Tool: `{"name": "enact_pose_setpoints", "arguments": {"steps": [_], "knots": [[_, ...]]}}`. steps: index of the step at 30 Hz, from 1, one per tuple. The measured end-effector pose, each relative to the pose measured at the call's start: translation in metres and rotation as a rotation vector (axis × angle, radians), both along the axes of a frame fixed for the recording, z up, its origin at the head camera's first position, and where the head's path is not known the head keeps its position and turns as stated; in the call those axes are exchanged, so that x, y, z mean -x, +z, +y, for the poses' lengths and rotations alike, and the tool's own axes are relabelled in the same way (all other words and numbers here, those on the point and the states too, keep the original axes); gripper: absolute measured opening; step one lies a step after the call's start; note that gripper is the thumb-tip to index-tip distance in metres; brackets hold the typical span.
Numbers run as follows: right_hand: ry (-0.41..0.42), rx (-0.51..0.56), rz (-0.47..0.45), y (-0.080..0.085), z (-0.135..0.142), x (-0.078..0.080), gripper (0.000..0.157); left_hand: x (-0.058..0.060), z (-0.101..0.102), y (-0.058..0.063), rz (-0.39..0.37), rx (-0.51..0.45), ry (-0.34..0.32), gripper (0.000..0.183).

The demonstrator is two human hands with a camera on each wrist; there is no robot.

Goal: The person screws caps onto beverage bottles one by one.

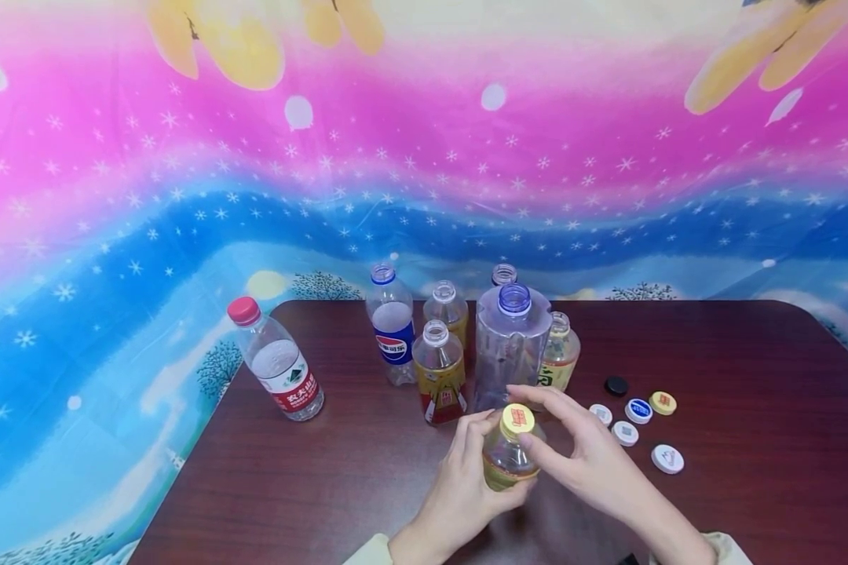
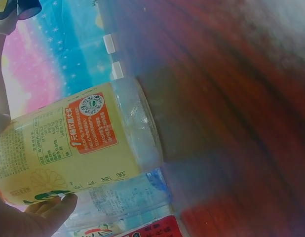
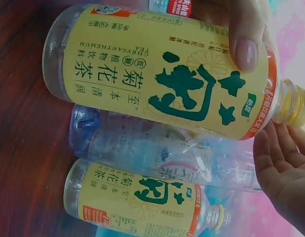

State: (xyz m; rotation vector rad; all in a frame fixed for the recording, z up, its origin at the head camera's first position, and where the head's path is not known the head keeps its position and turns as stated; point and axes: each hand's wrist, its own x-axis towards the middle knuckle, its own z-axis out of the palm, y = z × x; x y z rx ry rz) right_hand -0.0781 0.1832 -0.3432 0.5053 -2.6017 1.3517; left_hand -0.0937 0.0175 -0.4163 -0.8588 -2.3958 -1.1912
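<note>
- We find the left hand point(image 1: 458, 482) curled round the tea bottle point(image 1: 505, 468), before the large bottle point(image 1: 510, 357) — presumably to steady it.
- The right hand point(image 1: 592, 459) sits loosely parted about its yellow cap point(image 1: 518, 420) — for reach, we judge.

The bottle point(image 1: 506, 463) is of clear plastic and stands about upright in the left hand point(image 1: 458, 490), which grips it around the body. Its label point(image 3: 202, 121) is yellow, with large green characters and an orange band at the top. A yellow cap point(image 1: 518, 421) with a red mark sits on the neck. Thumb and fingers of the right hand point(image 1: 586, 451) are at the cap; whether they pinch it cannot be told. The bottle is in front of the big bottle point(image 1: 505, 357).
</note>
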Motion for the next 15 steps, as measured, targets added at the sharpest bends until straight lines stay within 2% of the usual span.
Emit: {"name": "enact_pose_setpoints", "arguments": {"steps": [6,15], "knots": [[0.014,-0.034,0.021,0.0005,0.0031,-0.0004,0.039,0.0002,-0.0003,0.0000,0.001,-0.004,-0.002,0.073],[0.015,-0.007,0.033,-0.0014,0.0041,0.0000,0.032,-0.0006,-0.0005,0.0010,-0.016,-0.001,0.000,0.073]]}}
